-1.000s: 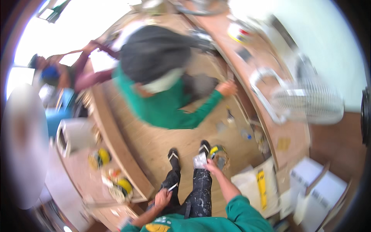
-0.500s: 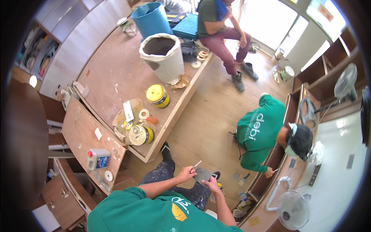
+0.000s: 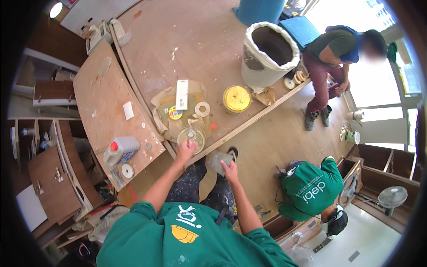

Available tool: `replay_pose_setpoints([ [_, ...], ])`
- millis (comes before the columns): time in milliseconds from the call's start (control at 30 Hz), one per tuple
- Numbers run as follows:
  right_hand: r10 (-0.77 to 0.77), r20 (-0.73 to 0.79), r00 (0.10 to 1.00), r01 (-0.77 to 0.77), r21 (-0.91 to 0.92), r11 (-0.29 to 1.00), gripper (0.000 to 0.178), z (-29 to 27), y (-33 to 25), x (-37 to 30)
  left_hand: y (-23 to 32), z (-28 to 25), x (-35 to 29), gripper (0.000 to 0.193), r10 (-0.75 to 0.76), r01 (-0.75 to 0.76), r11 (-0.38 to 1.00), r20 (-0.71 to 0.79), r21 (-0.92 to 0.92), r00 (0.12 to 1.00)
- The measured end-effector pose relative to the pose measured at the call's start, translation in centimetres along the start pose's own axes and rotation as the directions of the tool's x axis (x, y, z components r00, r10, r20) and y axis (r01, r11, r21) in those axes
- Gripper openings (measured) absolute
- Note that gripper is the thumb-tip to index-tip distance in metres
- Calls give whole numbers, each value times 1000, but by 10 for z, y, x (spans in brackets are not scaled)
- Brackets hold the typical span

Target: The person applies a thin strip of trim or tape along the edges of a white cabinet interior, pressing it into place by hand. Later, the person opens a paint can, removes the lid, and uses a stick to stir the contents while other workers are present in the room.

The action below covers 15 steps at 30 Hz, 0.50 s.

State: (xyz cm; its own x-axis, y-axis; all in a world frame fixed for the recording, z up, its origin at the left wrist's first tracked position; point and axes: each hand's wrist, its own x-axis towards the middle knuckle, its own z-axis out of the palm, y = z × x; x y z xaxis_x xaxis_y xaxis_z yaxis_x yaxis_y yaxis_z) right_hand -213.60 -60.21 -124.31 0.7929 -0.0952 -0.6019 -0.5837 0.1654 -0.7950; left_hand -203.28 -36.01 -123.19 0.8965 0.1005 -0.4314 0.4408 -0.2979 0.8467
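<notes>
My left hand is at the near rim of a round metal tin on the table corner. Its fingers look closed but are slightly blurred, and what they hold is hidden. In my right hand I hold a flat grey rectangular plate by its near edge, thumb on top, above my legs. Around the tin lies brown paper bearing a white packet, a roll of tape and a yellow-labelled disc. A small orange-red item sits beside the tin.
A yellow-lidded tin and a white bin stand farther along the table. At left, a side board carries a plastic jug. One person sits at the far right; a co-worker in green bends over shelving.
My left hand has gone from beside the plate, where it held a thin white stick, out to the tin. The view has swung, and I stand closer to the table.
</notes>
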Motion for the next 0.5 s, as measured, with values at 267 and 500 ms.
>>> replay_pose_setpoints([
  [267,71,242,968,-58,-64,996,28,64,-29,111,-24,-56,92,43,-104,195,913,-257,359,961],
  [500,144,81,986,-132,-131,983,26,92,4,133,-36,-20,85,38,-168,223,877,-162,426,972],
])
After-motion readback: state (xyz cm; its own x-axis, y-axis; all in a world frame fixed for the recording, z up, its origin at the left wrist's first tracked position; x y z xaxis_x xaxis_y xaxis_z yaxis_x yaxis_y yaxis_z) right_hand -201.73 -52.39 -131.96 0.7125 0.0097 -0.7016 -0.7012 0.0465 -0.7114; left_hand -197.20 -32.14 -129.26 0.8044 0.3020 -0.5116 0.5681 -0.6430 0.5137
